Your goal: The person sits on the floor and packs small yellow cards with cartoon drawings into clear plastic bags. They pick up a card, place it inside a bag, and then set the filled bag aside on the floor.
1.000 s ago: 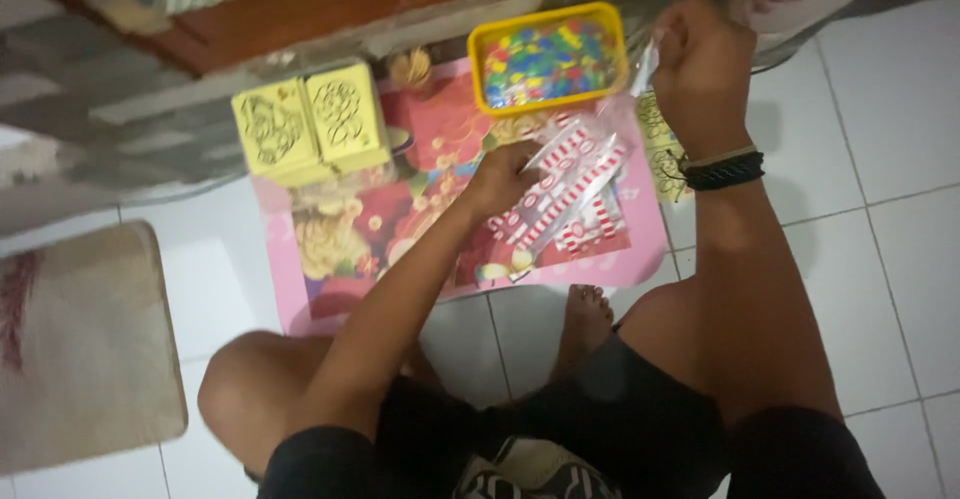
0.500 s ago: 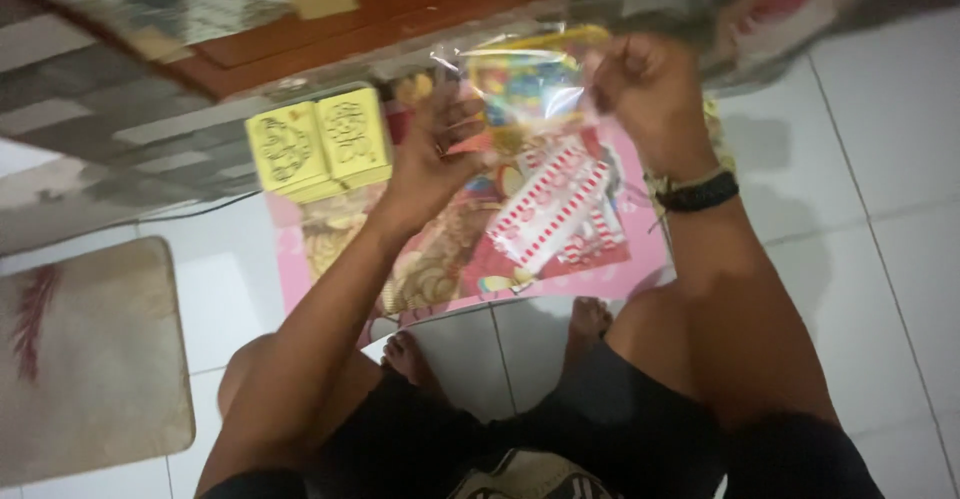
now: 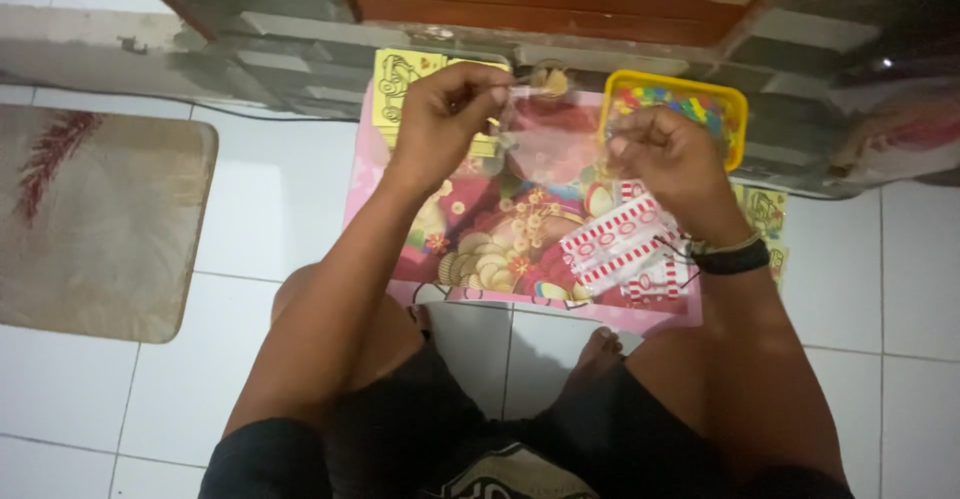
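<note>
A: So, what are the hands doing?

B: Both are raised over the mat with a clear plastic bag (image 3: 545,134) stretched between them. The left hand (image 3: 450,109) pinches the bag's upper edge with fingers curled closed; the right hand (image 3: 665,154) is closed in a loose fist on the bag's other side. What is inside the bag is too blurred to tell.

A: Anything on the right wrist?

B: A black wristband (image 3: 735,256).

A: And below the hands?

B: A pink picture mat (image 3: 480,249) lies on the white tiled floor (image 3: 270,219). Red-and-white striped packets (image 3: 625,244) lie in a small heap on it, just under the right hand.

A: Further out?

B: A yellow tray (image 3: 735,109) of small multicoloured pieces sits at the mat's far right corner. Yellow printed cards (image 3: 398,84) lie at the far left, partly behind the left hand. A beige rug (image 3: 100,219) with a red leaf pattern lies well apart on the left.
</note>
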